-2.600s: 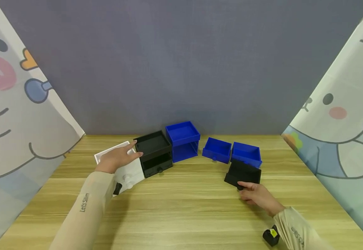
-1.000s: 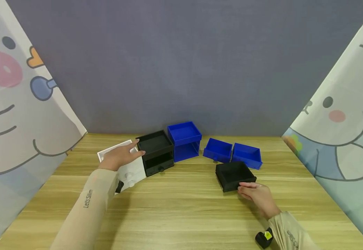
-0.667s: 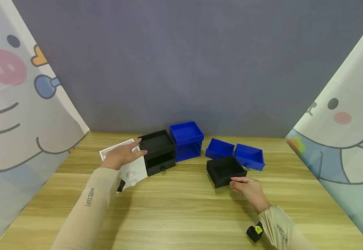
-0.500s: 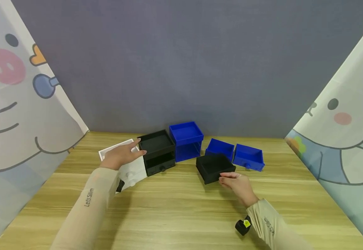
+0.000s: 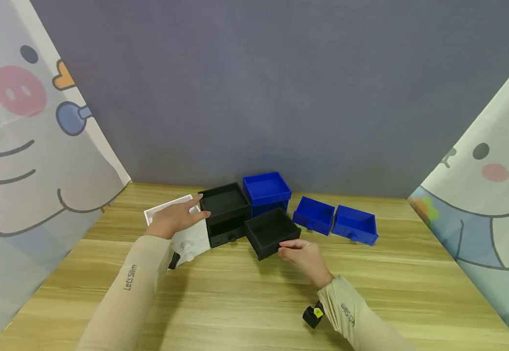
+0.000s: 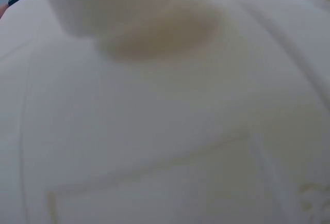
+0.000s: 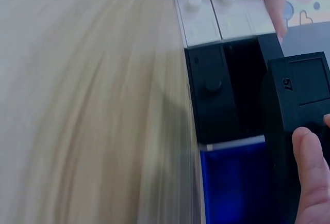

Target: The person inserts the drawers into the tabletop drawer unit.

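My right hand pinches the front of a black drawer and holds it in front of the blue cabinet's lower part. In the right wrist view the drawer shows "57" on its front. Left of it stands a small black cabinet with a shallow tray top, an uncovered upper slot and a knobbed drawer in its lower slot. My left hand lies over a white cabinet, index finger and thumb spread, their tips at the black cabinet's left rim. The left wrist view has only a blurred white knobbed front.
A blue cabinet with its slots bare stands right of the black one. Two blue drawers lie side by side farther right on the wooden table. A grey wall rises behind them.
My right hand has lifted the black drawer from near the blue drawers, levelled it and carried it left to beside the black cabinet. My left hand has stayed in place.
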A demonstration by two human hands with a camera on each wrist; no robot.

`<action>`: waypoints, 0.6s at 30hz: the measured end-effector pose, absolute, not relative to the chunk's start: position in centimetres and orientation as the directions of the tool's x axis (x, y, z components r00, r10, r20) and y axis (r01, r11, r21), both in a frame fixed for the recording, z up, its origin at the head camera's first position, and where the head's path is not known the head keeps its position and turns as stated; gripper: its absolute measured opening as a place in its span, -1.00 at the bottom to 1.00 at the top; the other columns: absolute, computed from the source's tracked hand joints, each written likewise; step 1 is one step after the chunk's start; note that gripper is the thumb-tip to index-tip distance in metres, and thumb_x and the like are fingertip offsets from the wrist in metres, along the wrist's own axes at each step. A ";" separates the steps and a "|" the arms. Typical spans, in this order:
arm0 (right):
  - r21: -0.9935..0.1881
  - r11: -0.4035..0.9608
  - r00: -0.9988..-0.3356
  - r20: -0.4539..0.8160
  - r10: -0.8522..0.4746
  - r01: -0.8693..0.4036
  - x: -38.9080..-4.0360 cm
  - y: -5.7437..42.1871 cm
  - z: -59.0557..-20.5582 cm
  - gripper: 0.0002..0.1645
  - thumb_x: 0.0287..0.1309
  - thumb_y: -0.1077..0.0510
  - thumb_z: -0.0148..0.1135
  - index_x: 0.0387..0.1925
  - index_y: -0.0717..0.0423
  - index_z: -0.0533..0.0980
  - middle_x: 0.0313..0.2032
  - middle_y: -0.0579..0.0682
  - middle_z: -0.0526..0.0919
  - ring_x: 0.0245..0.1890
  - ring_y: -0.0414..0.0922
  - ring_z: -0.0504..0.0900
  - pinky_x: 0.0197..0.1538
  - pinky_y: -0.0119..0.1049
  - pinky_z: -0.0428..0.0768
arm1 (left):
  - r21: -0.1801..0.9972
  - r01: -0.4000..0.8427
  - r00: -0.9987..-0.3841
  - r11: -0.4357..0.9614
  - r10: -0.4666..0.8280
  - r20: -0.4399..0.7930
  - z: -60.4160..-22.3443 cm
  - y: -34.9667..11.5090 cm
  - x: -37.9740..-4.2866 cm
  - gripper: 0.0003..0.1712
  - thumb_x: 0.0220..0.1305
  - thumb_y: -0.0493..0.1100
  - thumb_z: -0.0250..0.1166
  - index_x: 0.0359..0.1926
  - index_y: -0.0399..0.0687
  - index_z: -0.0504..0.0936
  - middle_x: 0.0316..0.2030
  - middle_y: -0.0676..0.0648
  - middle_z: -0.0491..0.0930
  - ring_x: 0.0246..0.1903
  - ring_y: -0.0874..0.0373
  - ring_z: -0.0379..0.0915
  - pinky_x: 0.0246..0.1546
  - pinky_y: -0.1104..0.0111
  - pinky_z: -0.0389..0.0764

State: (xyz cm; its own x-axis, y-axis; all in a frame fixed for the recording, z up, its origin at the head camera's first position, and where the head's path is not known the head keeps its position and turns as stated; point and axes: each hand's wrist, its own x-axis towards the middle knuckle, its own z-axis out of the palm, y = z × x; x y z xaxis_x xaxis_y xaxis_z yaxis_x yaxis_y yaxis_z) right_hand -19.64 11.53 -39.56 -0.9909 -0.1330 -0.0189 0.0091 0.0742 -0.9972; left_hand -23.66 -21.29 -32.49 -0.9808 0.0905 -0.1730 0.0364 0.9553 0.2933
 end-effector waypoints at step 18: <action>-0.993 0.073 -0.976 0.079 -0.203 -0.095 -20.0 7.1 -40.9 -0.78 -0.09 0.37 0.36 -0.32 0.44 0.66 -0.47 0.07 0.72 -0.47 -0.22 0.64 -0.32 -0.39 0.58 | 0.277 0.017 -0.982 0.961 0.068 -0.174 -32.4 -21.1 -23.5 -0.05 0.27 0.48 -0.11 0.51 0.10 0.00 0.29 -0.28 0.33 0.02 -0.22 0.47 -0.44 0.16 0.46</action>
State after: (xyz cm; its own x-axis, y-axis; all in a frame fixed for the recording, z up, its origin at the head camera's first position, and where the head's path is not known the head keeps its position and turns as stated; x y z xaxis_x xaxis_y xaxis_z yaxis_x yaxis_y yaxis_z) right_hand -19.95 7.13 -40.95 -0.9760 -0.2029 0.0788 -0.0953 0.0729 -0.9928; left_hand -23.51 -21.09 -32.42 -0.9825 0.0679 -0.1736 0.0174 0.9606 0.2773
